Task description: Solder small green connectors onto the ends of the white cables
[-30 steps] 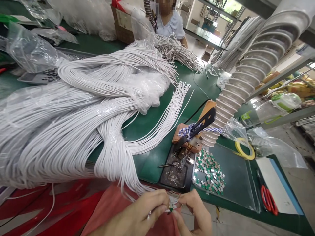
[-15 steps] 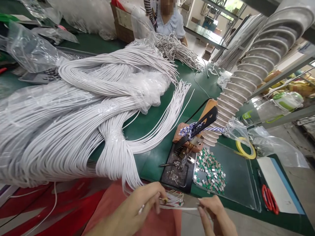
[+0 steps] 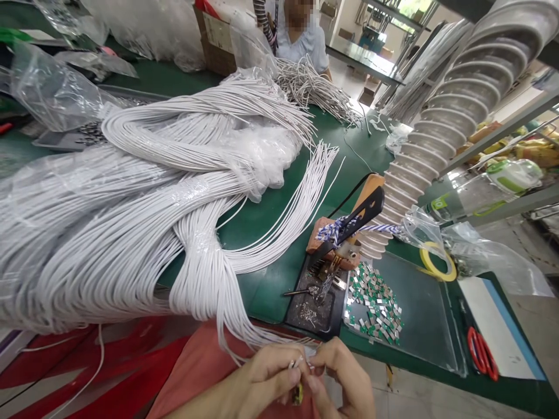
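Beyond my hands, where the bench (image 3: 262, 297) ends, white cables (image 3: 201, 273) slope down from ahead-left toward me, nearer my left hand (image 3: 266, 375). That hand pinches slender white ends (image 3: 297, 362); my right hand (image 3: 343, 375), just beside it, is pinched closed, on what I can't tell. Green-and-silver pieces (image 3: 376, 311) lie ahead-right.

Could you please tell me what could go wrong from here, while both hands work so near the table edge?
The small yellow-green piece at the left hand might slip and drop, since it is off the table.
The thick bundle of thin white cables hangs over the edge; a tug could tangle it.
The loose small green-and-silver boards lie beyond the right hand; a bump may scatter them.
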`<state>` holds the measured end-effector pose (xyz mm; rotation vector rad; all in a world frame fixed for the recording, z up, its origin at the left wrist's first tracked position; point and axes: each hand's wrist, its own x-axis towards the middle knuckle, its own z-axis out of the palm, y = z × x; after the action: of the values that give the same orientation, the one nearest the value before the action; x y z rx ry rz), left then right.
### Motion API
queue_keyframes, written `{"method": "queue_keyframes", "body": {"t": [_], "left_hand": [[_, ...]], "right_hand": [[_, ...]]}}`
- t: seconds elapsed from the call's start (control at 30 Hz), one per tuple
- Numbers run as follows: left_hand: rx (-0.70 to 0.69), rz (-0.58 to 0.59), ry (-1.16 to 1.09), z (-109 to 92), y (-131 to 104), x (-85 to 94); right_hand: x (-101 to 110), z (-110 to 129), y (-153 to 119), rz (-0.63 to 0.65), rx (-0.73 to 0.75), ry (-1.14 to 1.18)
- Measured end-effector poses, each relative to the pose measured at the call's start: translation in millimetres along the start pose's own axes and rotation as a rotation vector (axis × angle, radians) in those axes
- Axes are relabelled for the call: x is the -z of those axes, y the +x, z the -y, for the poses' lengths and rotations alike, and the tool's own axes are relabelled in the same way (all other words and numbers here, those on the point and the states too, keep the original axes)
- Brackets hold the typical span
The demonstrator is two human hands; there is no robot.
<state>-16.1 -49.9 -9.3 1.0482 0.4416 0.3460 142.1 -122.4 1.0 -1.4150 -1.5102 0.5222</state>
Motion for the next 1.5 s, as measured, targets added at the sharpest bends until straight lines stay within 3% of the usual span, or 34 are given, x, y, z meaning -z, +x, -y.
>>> {"method": "queue_keyframes", "body": {"t": [0.1, 0.17, 0.47, 0.73, 0.93, 1.2, 1.5], "left_hand": [[-0.020, 0.015, 0.184, -10, -1, -0.3], [-0.047, 0.024, 0.320, -19, -2, 2.0], [-0.043, 0.012, 0.754, -40, 6, 24.6], [-0.140, 0.123, 0.720, -43, 28, 39.5], [-0.093, 0.159, 0.662, -44, 30, 39.7], [-0.021, 0.044, 0.526, -41, 34, 38.1], [0.000, -0.067, 0.434, -44, 33, 34.3]], "right_hand": [[5, 2, 10, 0.142, 0.017, 0.060], [7, 4, 14, 0.157, 0.012, 0.090], [-3, 1, 23, -0.028, -0.097, 0.251], [-8, -13, 23, -0.035, -0.210, 0.263], [-7, -16, 21, -0.012, -0.234, 0.286], [-7, -20, 18, -0.029, -0.230, 0.294], [-7, -19, 22, -0.015, -0.089, 0.200]]}}
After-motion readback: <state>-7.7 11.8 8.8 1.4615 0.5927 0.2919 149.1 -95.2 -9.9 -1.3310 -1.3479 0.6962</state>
